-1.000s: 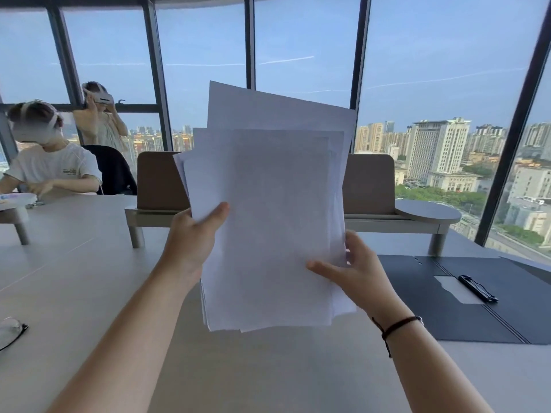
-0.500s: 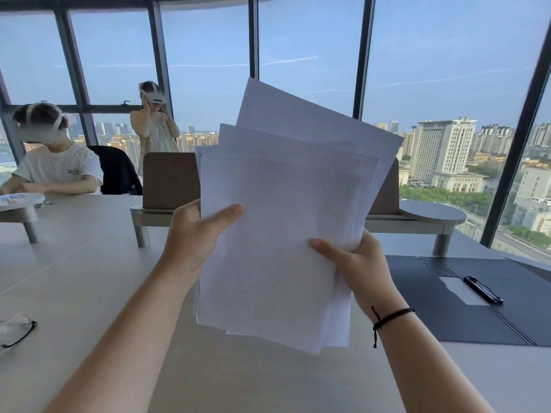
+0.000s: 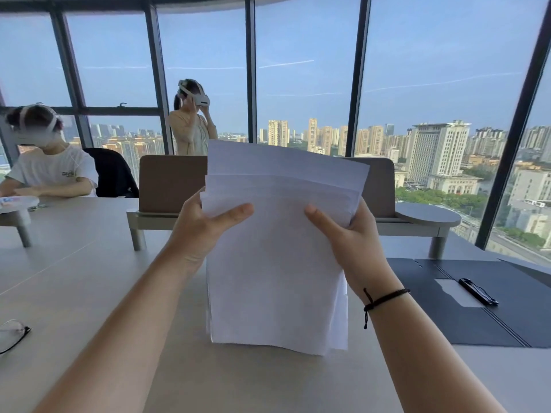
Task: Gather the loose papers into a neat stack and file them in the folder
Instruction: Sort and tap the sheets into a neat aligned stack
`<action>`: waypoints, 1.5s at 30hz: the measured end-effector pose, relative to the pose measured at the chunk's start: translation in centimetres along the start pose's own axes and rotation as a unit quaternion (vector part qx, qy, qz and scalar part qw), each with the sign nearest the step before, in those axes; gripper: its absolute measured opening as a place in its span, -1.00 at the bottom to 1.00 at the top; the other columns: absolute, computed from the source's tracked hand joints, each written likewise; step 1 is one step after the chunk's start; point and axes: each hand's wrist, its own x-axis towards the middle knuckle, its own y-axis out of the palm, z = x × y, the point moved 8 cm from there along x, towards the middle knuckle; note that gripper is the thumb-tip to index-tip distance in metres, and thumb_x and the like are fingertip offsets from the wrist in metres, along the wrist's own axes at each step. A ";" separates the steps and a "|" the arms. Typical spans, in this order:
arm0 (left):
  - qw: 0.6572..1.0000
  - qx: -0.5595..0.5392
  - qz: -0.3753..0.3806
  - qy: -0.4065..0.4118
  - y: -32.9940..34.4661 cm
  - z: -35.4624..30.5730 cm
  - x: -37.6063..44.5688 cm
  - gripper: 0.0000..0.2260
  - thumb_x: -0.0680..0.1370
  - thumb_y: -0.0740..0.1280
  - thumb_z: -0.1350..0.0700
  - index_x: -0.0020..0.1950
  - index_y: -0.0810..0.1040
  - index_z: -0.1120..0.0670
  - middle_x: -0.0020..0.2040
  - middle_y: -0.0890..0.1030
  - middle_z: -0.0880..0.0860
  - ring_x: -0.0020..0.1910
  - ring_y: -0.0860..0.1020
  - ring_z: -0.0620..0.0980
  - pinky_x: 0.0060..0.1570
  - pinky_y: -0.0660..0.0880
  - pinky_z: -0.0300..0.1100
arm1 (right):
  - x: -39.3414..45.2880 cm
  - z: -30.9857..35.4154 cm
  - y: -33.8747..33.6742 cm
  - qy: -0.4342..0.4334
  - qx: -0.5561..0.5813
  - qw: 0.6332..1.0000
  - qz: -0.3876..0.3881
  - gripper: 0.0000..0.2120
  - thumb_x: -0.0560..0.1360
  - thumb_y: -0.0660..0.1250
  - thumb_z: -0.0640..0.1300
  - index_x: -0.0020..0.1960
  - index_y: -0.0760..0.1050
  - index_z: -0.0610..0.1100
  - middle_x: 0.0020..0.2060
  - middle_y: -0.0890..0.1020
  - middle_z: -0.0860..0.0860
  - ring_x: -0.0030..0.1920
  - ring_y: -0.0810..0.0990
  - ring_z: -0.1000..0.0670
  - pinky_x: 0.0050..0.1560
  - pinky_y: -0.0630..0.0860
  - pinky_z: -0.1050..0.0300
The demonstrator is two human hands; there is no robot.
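Bare forearms without sleeves, thin black braided cord bracelet (image 3: 384, 298) knotted on right wrist

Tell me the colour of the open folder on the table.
The folder is black or very dark navy, seen in the head view, the only one.

Papers (image 3: 274, 278) upright on the table (image 3: 74, 278), between both hands.
Folder (image 3: 465, 305) lies right of the right fingers (image 3: 320, 217); glasses (image 3: 12, 335) far left of the left fingers (image 3: 232, 211).

Matt white papers (image 3: 277, 263) — smooth grey table (image 3: 89, 278) — dark matt folder (image 3: 441, 311).
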 end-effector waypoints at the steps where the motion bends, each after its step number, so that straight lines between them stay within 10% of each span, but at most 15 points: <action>1: 1.000 -0.007 -0.006 -0.003 -0.2 0.0 0.2 -0.58 0.24 0.58 0.01 0.08 0.67 0.02 0.04 0.74 0.06 0.05 0.70 0.09 0.05 0.60 -0.01 | 0.2 0.2 -0.1 -0.002 0.005 1.000 -0.004 -0.66 0.48 0.50 -0.23 0.22 0.53 -0.13 0.05 0.75 -0.03 0.05 0.75 -0.04 -0.03 0.68 0.06; 10: 0.995 -0.062 -0.047 -0.063 1.0 -0.1 0.3 -0.86 0.51 0.44 0.23 0.02 0.68 0.04 -0.10 0.76 -0.03 -0.09 0.72 -0.05 -0.14 0.61 -0.17 | 1.1 1.2 0.9 0.016 -0.051 0.999 -0.003 -0.88 0.55 0.40 -0.31 0.03 0.66 -0.16 0.03 0.76 -0.14 0.06 0.73 -0.16 0.19 0.61 -0.27; 21: 0.984 -0.077 0.152 -0.058 2.4 -0.9 -0.1 -0.40 0.22 0.64 0.03 0.23 0.59 -0.03 0.09 0.71 0.04 0.07 0.68 0.06 -0.07 0.62 -0.12 | 0.1 1.7 0.9 0.036 0.080 0.992 0.092 -0.46 0.55 0.26 -0.48 0.29 0.54 0.09 0.08 0.73 -0.02 0.10 0.70 -0.10 0.13 0.64 -0.11; 27: 0.971 -0.103 0.216 -0.023 3.6 -3.7 0.3 -0.49 0.31 0.46 0.21 0.20 0.62 -0.19 0.12 0.69 -0.01 0.11 0.67 0.07 -0.04 0.62 -0.10 | 1.2 3.1 1.8 0.040 0.117 0.981 0.149 -0.37 0.49 0.23 -0.56 0.26 0.56 0.11 0.14 0.68 -0.04 0.08 0.67 -0.14 0.15 0.60 -0.14; 32: 0.971 -0.091 0.217 -0.038 3.1 -2.8 0.4 -0.68 0.43 0.42 0.30 0.11 0.60 -0.02 0.06 0.67 0.03 0.02 0.66 0.08 -0.09 0.62 -0.06 | 0.9 2.3 1.6 0.058 0.117 0.979 0.160 -0.58 0.49 0.26 -0.52 0.05 0.55 -0.02 -0.04 0.65 -0.02 -0.08 0.62 -0.13 -0.13 0.59 -0.02; 38: 0.983 -0.093 0.149 -0.054 1.5 -0.9 0.4 -0.92 0.45 0.45 0.08 -0.09 0.64 0.05 0.19 0.66 0.18 0.07 0.63 0.14 0.01 0.53 -0.03 | 0.2 0.6 1.0 0.086 0.104 0.981 0.138 -0.72 0.54 0.28 -0.43 -0.06 0.54 -0.05 0.28 0.62 -0.22 0.04 0.61 -0.20 -0.01 0.52 -0.08; 45: 0.997 -0.040 0.064 -0.005 0.1 -1.1 0.9 -0.64 0.17 0.61 -0.16 -0.18 0.73 0.04 -0.16 0.70 0.03 -0.16 0.63 -0.02 -0.17 0.56 -0.19 | 0.6 0.6 0.7 0.074 0.090 0.989 0.095 -0.76 0.56 0.32 -0.38 -0.12 0.54 -0.05 -0.14 0.62 0.10 -0.22 0.58 -0.02 -0.30 0.52 0.14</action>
